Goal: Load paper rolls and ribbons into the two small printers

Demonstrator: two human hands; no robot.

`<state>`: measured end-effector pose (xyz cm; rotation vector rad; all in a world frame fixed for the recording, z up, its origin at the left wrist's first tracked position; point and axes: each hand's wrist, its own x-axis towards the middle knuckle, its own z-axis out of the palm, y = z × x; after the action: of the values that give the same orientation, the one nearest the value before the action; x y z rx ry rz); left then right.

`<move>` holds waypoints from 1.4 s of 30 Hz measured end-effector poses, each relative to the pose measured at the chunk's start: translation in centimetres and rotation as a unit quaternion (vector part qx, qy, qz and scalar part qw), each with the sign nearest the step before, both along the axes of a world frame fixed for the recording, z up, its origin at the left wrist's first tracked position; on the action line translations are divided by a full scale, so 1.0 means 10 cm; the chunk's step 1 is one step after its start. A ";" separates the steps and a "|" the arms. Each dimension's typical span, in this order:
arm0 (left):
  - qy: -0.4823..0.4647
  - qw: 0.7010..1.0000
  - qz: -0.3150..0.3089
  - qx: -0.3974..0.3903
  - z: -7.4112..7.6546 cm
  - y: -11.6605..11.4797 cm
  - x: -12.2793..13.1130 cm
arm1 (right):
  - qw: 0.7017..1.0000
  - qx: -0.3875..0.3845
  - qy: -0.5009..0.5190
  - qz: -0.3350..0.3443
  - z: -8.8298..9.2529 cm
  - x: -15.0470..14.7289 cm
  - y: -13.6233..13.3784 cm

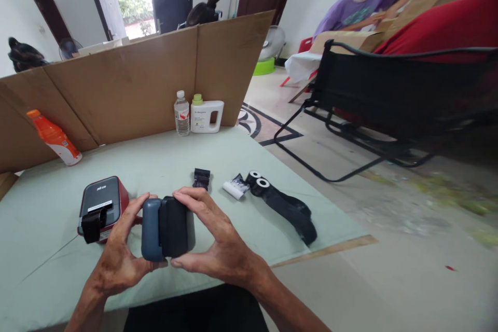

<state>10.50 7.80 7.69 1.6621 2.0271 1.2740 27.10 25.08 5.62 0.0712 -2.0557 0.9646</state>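
Both our left hand (pixel 120 249) and right hand (pixel 220 244) grip a blue device (pixel 165 228) over the green table (pixel 155 158); cardboard (pixel 136 83) walls its far edge.

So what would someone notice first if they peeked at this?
Probably the blue-and-black box in the middle, gripped between the left hand and right hand above the green table. Next, the red-and-black machine just left of it, and the bright orange bottle leaning on the cardboard wall at far left.
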 end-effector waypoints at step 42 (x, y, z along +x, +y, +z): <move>0.119 0.993 -0.001 0.000 0.14 -0.04 0.05 | 0.999 -0.015 0.008 0.034 0.01 0.09 -0.01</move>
<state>10.95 7.40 9.11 1.8947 2.1537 1.1223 28.04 24.93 5.70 0.1337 -2.0340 1.0334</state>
